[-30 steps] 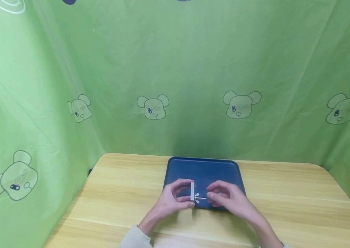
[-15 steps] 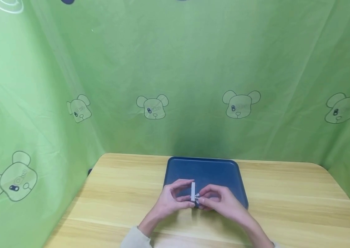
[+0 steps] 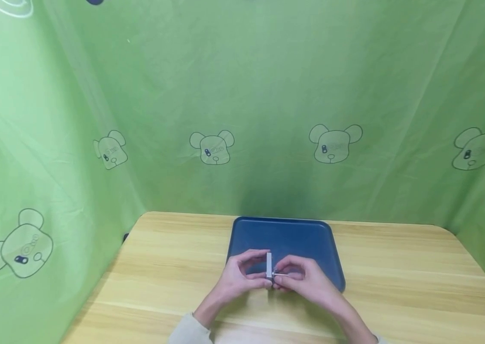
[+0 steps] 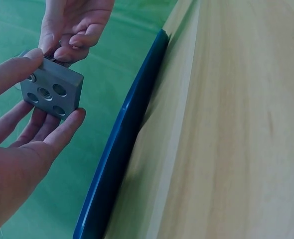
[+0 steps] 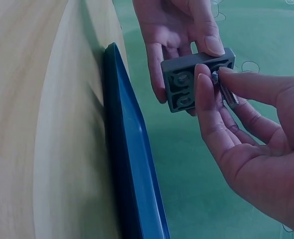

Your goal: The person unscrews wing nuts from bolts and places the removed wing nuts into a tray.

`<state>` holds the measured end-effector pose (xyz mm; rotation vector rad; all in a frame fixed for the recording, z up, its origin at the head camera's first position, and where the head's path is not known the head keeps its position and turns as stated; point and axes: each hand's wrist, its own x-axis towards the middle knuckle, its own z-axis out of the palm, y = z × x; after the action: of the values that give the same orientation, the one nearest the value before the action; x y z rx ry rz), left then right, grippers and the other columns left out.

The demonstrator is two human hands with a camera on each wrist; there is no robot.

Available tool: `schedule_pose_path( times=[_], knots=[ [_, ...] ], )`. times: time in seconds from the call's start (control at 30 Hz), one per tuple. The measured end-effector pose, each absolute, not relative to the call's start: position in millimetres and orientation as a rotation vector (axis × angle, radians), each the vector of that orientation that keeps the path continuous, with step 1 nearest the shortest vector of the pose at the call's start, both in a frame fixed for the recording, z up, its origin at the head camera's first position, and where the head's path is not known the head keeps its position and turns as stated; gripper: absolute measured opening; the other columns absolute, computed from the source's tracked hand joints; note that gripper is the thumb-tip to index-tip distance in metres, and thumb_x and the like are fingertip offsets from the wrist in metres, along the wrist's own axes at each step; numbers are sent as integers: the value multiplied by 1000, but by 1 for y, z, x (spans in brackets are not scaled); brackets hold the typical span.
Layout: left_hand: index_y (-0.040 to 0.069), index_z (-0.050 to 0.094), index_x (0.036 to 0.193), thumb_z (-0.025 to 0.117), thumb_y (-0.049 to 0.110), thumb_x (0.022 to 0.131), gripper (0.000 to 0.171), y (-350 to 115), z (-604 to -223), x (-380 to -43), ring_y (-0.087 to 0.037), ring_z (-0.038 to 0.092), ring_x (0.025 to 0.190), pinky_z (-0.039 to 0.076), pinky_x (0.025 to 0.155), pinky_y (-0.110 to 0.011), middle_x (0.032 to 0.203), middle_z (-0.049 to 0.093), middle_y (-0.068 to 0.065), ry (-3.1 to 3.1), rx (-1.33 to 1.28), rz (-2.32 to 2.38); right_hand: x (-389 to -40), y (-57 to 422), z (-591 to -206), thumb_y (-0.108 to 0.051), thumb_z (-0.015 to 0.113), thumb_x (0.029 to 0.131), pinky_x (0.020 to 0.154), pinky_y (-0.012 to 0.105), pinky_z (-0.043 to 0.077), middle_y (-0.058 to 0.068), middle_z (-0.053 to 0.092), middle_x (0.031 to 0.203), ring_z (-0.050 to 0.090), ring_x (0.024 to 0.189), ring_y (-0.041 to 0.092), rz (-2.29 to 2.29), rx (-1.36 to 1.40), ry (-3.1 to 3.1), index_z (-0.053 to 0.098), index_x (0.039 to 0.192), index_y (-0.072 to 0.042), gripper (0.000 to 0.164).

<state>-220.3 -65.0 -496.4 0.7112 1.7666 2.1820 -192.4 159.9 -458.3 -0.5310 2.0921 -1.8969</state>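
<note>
A grey square block with several round holes stands on edge above the tray's front part, held between the thumb and fingertips of my left hand. Out of its right face sticks a threaded bolt, pointing toward my right palm. On that bolt, close against the block, is a small wing nut, mostly covered by fingers. My right hand pinches the wing nut between thumb and index finger, its other fingers curled below. Recesses show on the block's right face in the right wrist view.
Beneath both hands a dark blue tray lies on the light wooden table. Green cloth with bear-head outlines hangs behind and along both sides.
My right hand has moved left from the bolt's free end to the wing nut beside the block, and its fingers have shifted around the nut. My left hand keeps its hold, almost still.
</note>
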Motion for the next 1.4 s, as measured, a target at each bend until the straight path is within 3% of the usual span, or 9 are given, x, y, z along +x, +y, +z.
schedule_pose_path(
  times=[0.23, 0.4, 0.7, 0.97, 1.4],
  knots=[
    [-6, 55, 141, 78, -15, 78, 69, -66, -495, -220, -48, 46, 137, 54, 106, -44, 144, 46, -33, 1750, 714, 2195, -192, 160, -457, -13, 69, 98, 84, 43, 66, 20, 70, 104, 75, 93, 28, -1907, -541, 2123, 64, 110, 11, 27],
    [-1, 57, 141, 78, -16, 76, 70, -65, -493, -220, -40, 50, 136, 55, 106, -44, 144, 47, -30, 1769, 702, 2179, -192, 160, -456, -14, 67, 100, 84, 41, 66, 21, 69, 105, 75, 94, 28, -1921, -531, 2115, 65, 109, 9, 25],
    [-6, 55, 140, 78, -17, 76, 70, -65, -494, -219, -52, 44, 136, 55, 105, -44, 143, 50, -28, 1761, 701, 2200, -192, 160, -457, -11, 71, 97, 86, 35, 65, 22, 67, 107, 74, 97, 24, -1919, -573, 2135, 67, 107, 8, 22],
    [-6, 55, 141, 78, -17, 75, 70, -65, -492, -219, -54, 42, 137, 55, 106, -46, 140, 55, -17, 1758, 707, 2201, -192, 161, -457, -15, 77, 93, 86, 28, 64, 15, 71, 109, 73, 101, 20, -1856, -523, 2218, 71, 109, 1, 24],
    [-11, 50, 142, 77, -17, 76, 72, -66, -493, -220, -52, 43, 137, 54, 106, -45, 144, 47, -31, 1745, 716, 2195, -192, 161, -456, -14, 78, 91, 87, 25, 63, 21, 72, 115, 74, 101, 23, -1852, -521, 2229, 68, 122, 4, 37]
  ],
)
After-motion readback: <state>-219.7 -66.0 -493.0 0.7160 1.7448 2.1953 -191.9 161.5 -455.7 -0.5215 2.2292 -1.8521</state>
